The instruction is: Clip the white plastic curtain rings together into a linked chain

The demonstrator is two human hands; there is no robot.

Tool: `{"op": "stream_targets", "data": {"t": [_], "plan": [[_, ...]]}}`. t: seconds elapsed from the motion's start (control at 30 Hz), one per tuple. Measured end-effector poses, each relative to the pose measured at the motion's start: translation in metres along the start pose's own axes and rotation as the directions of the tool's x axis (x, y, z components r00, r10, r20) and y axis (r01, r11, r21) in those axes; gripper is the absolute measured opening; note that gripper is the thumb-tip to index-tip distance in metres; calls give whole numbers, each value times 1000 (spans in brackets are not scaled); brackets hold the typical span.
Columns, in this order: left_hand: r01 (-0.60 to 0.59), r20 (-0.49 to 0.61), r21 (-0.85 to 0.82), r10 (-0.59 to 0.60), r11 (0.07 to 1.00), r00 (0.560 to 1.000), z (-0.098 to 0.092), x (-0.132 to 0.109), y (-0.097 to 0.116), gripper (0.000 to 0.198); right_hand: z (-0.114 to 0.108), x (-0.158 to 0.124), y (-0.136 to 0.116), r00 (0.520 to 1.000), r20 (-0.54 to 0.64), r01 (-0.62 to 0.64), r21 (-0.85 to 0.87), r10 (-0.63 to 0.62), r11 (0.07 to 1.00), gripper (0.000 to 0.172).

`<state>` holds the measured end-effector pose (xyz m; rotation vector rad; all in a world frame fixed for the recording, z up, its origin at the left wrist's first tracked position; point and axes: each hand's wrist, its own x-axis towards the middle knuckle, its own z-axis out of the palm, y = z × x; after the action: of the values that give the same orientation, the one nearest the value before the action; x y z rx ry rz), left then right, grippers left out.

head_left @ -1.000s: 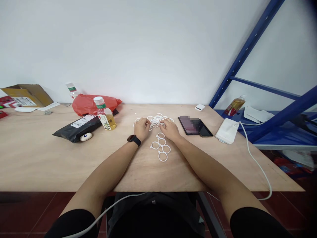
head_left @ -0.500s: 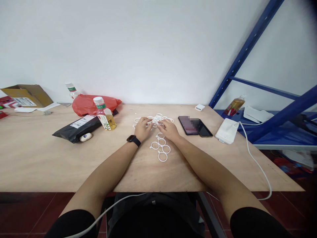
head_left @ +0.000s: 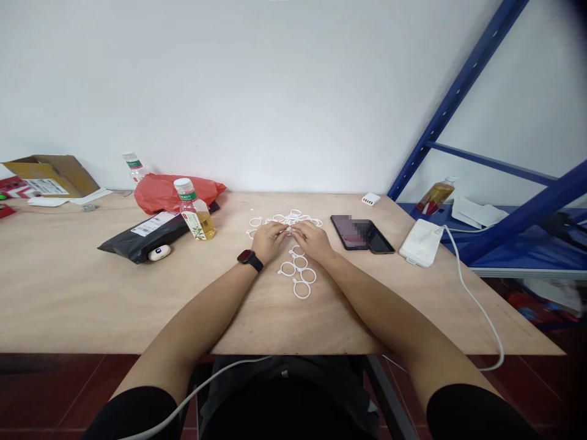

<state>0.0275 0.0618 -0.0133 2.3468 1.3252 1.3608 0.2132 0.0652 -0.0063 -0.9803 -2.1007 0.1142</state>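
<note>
A loose pile of white plastic rings (head_left: 293,219) lies on the wooden table (head_left: 92,287) near its middle. My left hand (head_left: 268,239), with a dark watch on its wrist, and my right hand (head_left: 312,239) meet at the near edge of the pile. Their fingers are curled and pinch a white ring between them. Just in front of my hands, a short chain of joined white rings (head_left: 299,276) lies flat on the table.
Two phones (head_left: 360,233), a white power bank (head_left: 420,242) with a cable and a small white charger (head_left: 370,198) lie to the right. On the left are a bottle (head_left: 194,211), a black mailer bag (head_left: 142,237), a red bag (head_left: 174,190) and a cardboard box (head_left: 48,175). Blue shelving (head_left: 499,201) stands at the right.
My hands have drawn together at the near edge of the pile, the left one shifting right; the chain of rings lies where it was.
</note>
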Motion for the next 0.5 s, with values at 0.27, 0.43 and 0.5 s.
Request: {"op": "stream_targets", "data": {"t": [0.27, 0.43, 0.5], "plan": [[6, 15, -5, -6, 1000, 1000, -1, 0, 1, 14, 0, 0, 3, 999, -9, 44, 23, -44, 999, 25], [-24, 62, 11, 24, 1000, 998, -3, -1, 4, 17, -2, 0, 1, 999, 10, 35, 23, -36, 999, 23], [-31, 84, 22, 29, 999, 996, -4, 0, 5, 18, -3, -1, 0, 999, 23, 35, 21, -35, 999, 23]]}}
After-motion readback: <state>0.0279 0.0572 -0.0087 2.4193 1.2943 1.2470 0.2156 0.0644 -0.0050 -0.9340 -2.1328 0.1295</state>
